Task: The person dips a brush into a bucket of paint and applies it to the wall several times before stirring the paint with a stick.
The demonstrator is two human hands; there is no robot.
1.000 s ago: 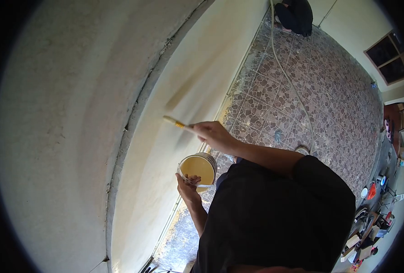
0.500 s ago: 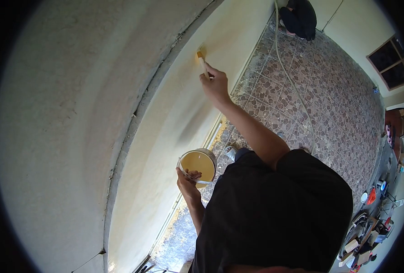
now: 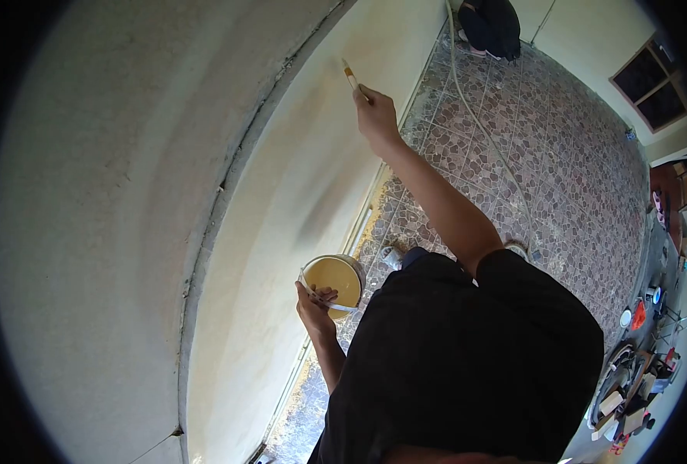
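Observation:
In the head view my right hand (image 3: 376,116), arm stretched out along the wall, is closed around the handle of a paintbrush (image 3: 350,75). The brush's bristle tip is right at the cream-painted wall (image 3: 281,201). Lower down, my left hand (image 3: 315,304) grips a paint bucket (image 3: 357,272) at its rim and thin handle, fingers curled over the edge. Yellowish paint (image 3: 342,284) lies inside the bucket, which is close to my body.
A grey ledge (image 3: 231,166) runs along the wall. Brown stone-patterned tiles (image 3: 560,193) cover the floor, with a hose (image 3: 490,133) across them. Another person (image 3: 492,29) crouches at the far end. Tools and boxes (image 3: 629,394) are piled at the right.
My right hand and the paintbrush have moved slightly up and to the right in view, and the brush has turned. My left hand still holds the bucket. The view has shifted a little.

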